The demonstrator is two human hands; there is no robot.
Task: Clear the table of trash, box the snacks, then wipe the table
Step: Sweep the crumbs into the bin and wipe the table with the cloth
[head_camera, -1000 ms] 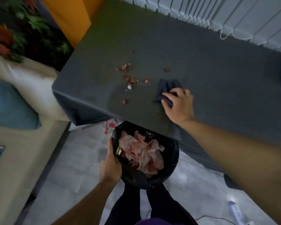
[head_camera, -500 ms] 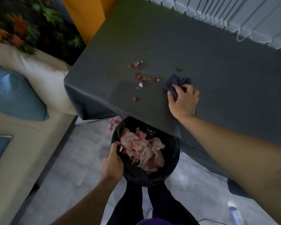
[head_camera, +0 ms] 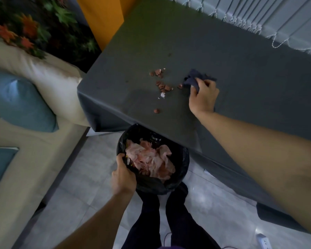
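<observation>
The middle and right of the scene are being filled by a dark grey tabletop [head_camera: 232,56], its near left corner jutting over a pale tiled floor [head_camera: 75,186]. A crumpled dark cloth [head_camera: 191,79] is being gripped by the right hand [head_camera: 203,98] and pressed against the tabletop, just right of a scatter of reddish-brown crumbs [head_camera: 162,86]. A small white scrap [head_camera: 162,95] is lying at the near side of that scatter.

Below the tabletop's near edge, a black-lined trash bin [head_camera: 151,185] is being gripped at its left rim by the left hand [head_camera: 123,175], and it is being filled by crumpled pink paper [head_camera: 149,159].

A beige sofa [head_camera: 16,159] with a blue cushion [head_camera: 20,101] is standing on the left, with red and green foliage [head_camera: 25,27] behind it. An orange panel [head_camera: 101,17] is rising by the tabletop's far left corner. Grey vertical blinds [head_camera: 276,20] are hanging along the far side. A white power strip [head_camera: 264,240] is lying on the floor at the near right.
</observation>
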